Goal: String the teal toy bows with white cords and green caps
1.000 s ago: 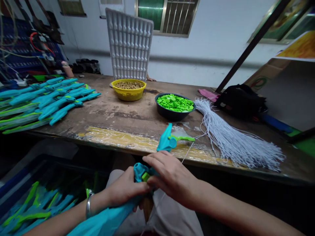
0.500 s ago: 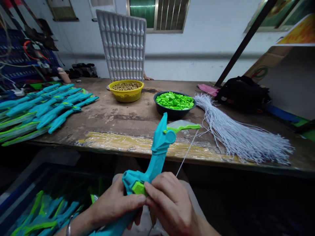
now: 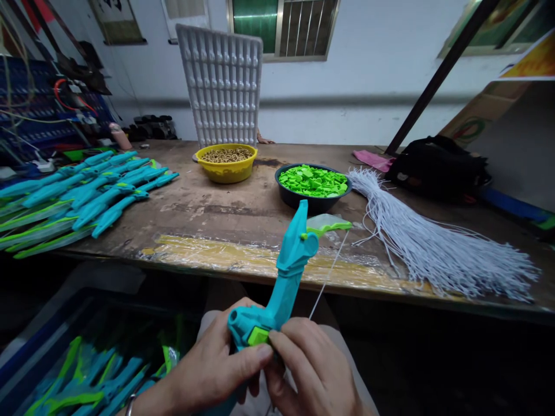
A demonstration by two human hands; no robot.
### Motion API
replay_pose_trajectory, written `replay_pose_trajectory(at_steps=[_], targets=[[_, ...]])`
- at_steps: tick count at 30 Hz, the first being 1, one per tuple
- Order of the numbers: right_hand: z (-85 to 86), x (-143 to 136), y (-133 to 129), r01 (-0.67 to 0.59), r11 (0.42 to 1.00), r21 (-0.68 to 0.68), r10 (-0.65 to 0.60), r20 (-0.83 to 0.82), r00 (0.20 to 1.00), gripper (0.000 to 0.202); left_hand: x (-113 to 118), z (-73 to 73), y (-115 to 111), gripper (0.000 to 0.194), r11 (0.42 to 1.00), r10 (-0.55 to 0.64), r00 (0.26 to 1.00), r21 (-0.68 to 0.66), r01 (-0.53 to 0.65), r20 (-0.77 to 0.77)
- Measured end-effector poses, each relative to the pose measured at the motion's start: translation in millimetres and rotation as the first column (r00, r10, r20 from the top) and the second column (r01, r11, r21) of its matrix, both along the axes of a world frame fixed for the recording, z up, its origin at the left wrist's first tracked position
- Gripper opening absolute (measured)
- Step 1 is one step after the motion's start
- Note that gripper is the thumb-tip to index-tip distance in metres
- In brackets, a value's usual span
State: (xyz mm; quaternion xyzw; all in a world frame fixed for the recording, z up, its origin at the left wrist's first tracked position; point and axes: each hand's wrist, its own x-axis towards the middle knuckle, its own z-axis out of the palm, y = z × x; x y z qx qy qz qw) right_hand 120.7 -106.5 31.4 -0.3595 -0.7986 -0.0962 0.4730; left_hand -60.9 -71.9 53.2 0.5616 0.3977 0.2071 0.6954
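A teal plastic bow-shaped toy (image 3: 289, 277) stands tilted over my lap, with a green-edged clear limb and a white string (image 3: 328, 277) running down from its tip. Wrapped round its middle from the left is my left hand (image 3: 217, 361), thumb beside a small bright green piece (image 3: 259, 336) set in the teal body. My right hand (image 3: 314, 367) is closed at the right of that piece, its fingertips touching the toy there; the string passes behind this hand. The toy's lower part is mostly hidden by my hands.
On the table (image 3: 208, 214) are a yellow bowl of metal rings (image 3: 228, 173), a dark bowl of green pieces (image 3: 312, 199), a bundle of white strings (image 3: 442, 248) and teal toys (image 3: 104, 185). A blue crate (image 3: 52, 335) with more toys sits lower left. A person's hand (image 3: 265, 140) shows behind the grey rack (image 3: 223, 86).
Both my hands and the toy have shifted slightly right in view. The toy has turned a little, and its clear limb looks shorter. My grip looks much the same.
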Motion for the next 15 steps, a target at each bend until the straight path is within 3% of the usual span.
replay_pose_trajectory(at_steps=[3, 7, 11, 15], targets=[[0.2, 2.0, -2.6, 0.028, 0.997, -0.078, -0.029, -0.012, 0.999, 0.024, 2.3, -2.0, 0.0, 0.043, 0.999, 0.009, 1.0, -0.039, -0.009, 0.002], [-2.5, 2.6, -8.7, -0.062, 0.979, -0.196, 0.057, -0.033, 0.998, 0.031, 3.5, -3.4, -1.4, 0.037, 0.997, 0.0, 1.0, -0.08, 0.001, 0.02], [-6.4, -1.7, -14.7, -0.04, 0.958, -0.284, 0.0, -0.14, 0.99, 0.035, 2.8, -0.6, -2.6, 0.035, 1.0, 0.009, 0.997, 0.009, -0.009, 0.076], [-4.0, -1.1, -14.5, -0.127, 0.905, -0.405, 0.04, -0.217, 0.975, 0.036, 6.6, 5.1, -3.3, 0.027, 0.997, 0.024, 1.0, 0.07, -0.024, 0.004]])
